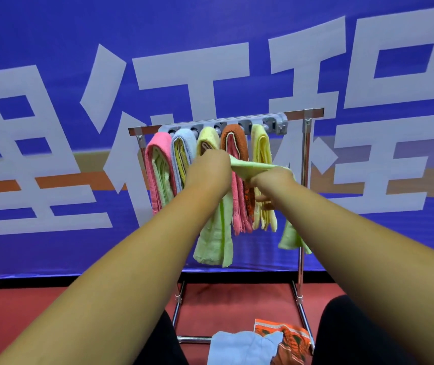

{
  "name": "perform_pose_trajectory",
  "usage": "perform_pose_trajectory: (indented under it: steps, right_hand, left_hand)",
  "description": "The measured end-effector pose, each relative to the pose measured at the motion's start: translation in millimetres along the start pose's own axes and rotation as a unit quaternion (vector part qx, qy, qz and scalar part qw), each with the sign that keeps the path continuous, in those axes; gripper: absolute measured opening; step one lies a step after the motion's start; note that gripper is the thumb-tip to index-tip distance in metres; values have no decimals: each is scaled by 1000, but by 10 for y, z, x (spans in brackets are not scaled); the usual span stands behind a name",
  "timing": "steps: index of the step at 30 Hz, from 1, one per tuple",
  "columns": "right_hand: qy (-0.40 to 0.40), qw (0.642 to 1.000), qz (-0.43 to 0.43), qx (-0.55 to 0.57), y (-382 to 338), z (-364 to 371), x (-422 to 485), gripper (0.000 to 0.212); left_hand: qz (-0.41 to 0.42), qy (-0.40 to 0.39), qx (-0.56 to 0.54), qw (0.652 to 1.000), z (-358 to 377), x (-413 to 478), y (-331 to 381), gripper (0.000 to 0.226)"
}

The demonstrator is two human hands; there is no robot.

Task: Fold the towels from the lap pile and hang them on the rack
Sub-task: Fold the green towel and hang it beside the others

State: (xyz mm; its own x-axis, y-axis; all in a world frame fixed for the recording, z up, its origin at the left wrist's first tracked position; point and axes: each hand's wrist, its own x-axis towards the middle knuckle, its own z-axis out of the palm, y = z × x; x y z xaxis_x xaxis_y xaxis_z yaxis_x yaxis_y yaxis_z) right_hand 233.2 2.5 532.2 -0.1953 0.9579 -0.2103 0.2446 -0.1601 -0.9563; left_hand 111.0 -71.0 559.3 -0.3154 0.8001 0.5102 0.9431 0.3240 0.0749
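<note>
**A:** Where is the green towel?

**B:** In front of the rack, a little below its top bar. The person holds it stretched between both hands, its long axis running level along the bar, with both ends hanging down.

**A:** And the grip?

**B:** The left hand is curled over one part and the right hand pinches the other. Only the backs of the hands face the camera, so most of the fingers are hidden.

**A:** Which way does it need to go?

**B:** Five folded towels already hang across the rack's left and middle. The one free peg seems to be at the rack's right end, above and just beyond the right hand. That hand is nearer, so it would likely lead the lift.

**A:** Any left to do?

**B:** A blue towel and an orange patterned towel lie below the rack, at the person's lap.

**A:** Any writing?

**B:** Behind the rack, a blue banner shows huge white Chinese characters. The middle one looks like 行, and the others are cut off. There are no brand labels on the towels.
</note>
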Motion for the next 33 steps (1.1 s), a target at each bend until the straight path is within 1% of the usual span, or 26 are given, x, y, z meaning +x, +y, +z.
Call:
perform_pose_trajectory:
  steps: [1, 2, 3, 4, 5, 6, 9, 11, 13, 14, 16, 18, 20, 22, 23, 25, 27, 30, 33]
  right_hand:
    - [18, 998, -10, -66, 70, -13, 35, 23]
    - [38, 990, -1, -134, 130, -23, 98, 38]
    - [61, 982, 20, -177, 150, -43, 108, 54]
    - [96, 974, 38, -201, 162, -63, 110, 70]
    - [133, 970, 41, -200, 143, -80, 102, 81]
    - [170, 965, 22, -200, 135, -93, 121, 85]
    - [226, 926, -51, -300, 71, -161, 88, 81]
    - [246, 889, -132, -364, 31, -206, 124, 77]
    - [243, 859, -224, -391, -32, -235, 152, 62]
    - [229, 855, -265, -382, -62, -248, 177, 51]
    - [183, 861, -321, -350, -142, -282, 198, 33]
    - [155, 868, -341, -326, -213, -311, 199, 25]
    - [152, 878, -350, -289, -264, -320, 184, 26]
    - [148, 880, -364, -269, -303, -303, 208, 29]
    - [145, 876, -367, -278, -325, -290, 238, 29]
    - [141, 868, -366, -305, -393, -277, 296, 26]
    - [141, 862, -362, -326, -468, -286, 361, 21]
    - [145, 857, -361, -338, -562, -343, 466, 21]
    - [170, 852, -357, -344, -638, -455, 640, 20]
  left_hand:
    - [14, -5, 9, 1000, -7, -17, 32, 15]
    - [25, -15, 18, 999, -14, -40, 65, 16]
    - [30, -20, 17, 999, 2, -48, 81, 17]
    - [34, -29, 27, 999, 22, -49, 80, 16]
    - [35, -31, 33, 998, 38, -45, 78, 16]
    - [36, -33, 36, 998, 46, -48, 74, 14]
    - [44, -23, 21, 999, 52, -30, 49, 15]
    - [47, -12, 5, 999, 36, -27, 47, 21]
    - [44, 2, -2, 999, 18, -13, 51, 24]
    - [40, 6, -2, 999, 0, -3, 58, 24]
    - [30, 3, -9, 999, -20, 28, 62, 23]
    - [18, 6, -23, 1000, -30, 74, 75, 20]
    - [8, 25, -46, 999, -36, 123, 97, 11]
    - [22, 45, -61, 997, -38, 155, 137, 33]
    - [35, 52, -60, 996, -30, 169, 155, 43]
    - [52, 67, -25, 996, -3, 218, 204, 49]
    - [60, 84, -7, 995, 63, 325, 249, 43]
    - [78, 102, -50, 990, 134, 501, 309, 32]
    - [118, 92, -47, 988, 174, 662, 380, 28]
